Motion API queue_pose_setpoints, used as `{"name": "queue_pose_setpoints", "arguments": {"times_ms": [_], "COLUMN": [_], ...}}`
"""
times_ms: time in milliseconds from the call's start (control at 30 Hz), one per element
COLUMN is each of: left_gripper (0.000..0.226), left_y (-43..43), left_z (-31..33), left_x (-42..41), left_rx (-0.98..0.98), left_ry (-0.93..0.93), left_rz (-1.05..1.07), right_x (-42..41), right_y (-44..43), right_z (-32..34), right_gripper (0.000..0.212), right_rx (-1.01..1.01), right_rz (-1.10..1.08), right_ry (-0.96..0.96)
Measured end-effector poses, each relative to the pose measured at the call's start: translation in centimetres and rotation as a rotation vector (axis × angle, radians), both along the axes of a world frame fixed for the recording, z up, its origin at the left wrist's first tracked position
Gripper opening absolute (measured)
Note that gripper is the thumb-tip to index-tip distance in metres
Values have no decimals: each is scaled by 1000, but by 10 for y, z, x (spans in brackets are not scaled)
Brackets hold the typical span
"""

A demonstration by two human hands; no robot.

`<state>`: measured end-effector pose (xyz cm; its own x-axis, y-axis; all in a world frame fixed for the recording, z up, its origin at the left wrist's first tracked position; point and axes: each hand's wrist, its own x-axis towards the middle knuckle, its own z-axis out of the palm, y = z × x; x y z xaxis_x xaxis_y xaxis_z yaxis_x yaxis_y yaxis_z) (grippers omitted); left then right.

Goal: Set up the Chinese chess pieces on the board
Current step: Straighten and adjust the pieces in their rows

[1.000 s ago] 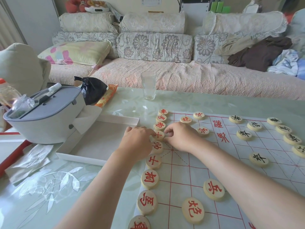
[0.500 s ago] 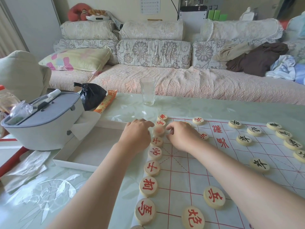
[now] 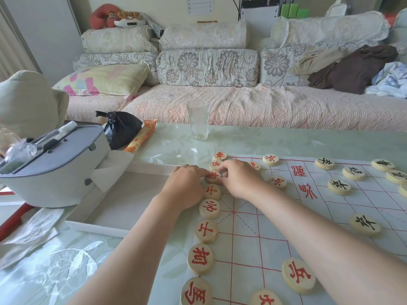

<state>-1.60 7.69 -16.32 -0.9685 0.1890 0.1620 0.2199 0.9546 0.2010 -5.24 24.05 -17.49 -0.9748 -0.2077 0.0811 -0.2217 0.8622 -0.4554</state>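
The white board sheet (image 3: 253,227) with a red grid lies on the glass table. A column of red-lettered wooden pieces (image 3: 205,230) runs along its left edge. Both hands meet at the third piece from the far end, a red piece (image 3: 211,176). My left hand (image 3: 187,183) holds its left edge with curled fingers. My right hand (image 3: 240,179) pinches its right edge. More red pieces (image 3: 298,274) sit out on the grid. Black-lettered pieces (image 3: 339,186) stand on the right half.
A drinking glass (image 3: 198,119) stands beyond the board. Left of the board lie a white tray (image 3: 105,194), a grey lidded box (image 3: 50,164), a black bag (image 3: 121,128) and an orange packet (image 3: 141,136). A sofa (image 3: 242,106) runs behind the table.
Both hands have shifted one piece farther up the red column, from the fourth piece to the third. The camera view has tilted slightly downward.
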Motion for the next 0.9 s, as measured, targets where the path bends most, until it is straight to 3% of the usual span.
{"name": "queue_pose_setpoints", "arguments": {"times_ms": [300,467,700,900], "left_gripper": [53,50,67,59], "left_y": [-3,0,11,6], "left_z": [6,17,16,18], "left_x": [-9,-39,-54,-59], "left_rx": [120,148,92,80], "left_ry": [55,-14,-182,-190], "left_rz": [66,76,15,29], "right_x": [-1,-14,-31,-38], "right_y": [10,13,7,3], "right_z": [5,7,12,12], "right_gripper": [34,35,24,13], "right_rx": [-7,52,16,-1], "right_rz": [-34,-69,-43,-40], "right_ry": [-8,24,44,34]}}
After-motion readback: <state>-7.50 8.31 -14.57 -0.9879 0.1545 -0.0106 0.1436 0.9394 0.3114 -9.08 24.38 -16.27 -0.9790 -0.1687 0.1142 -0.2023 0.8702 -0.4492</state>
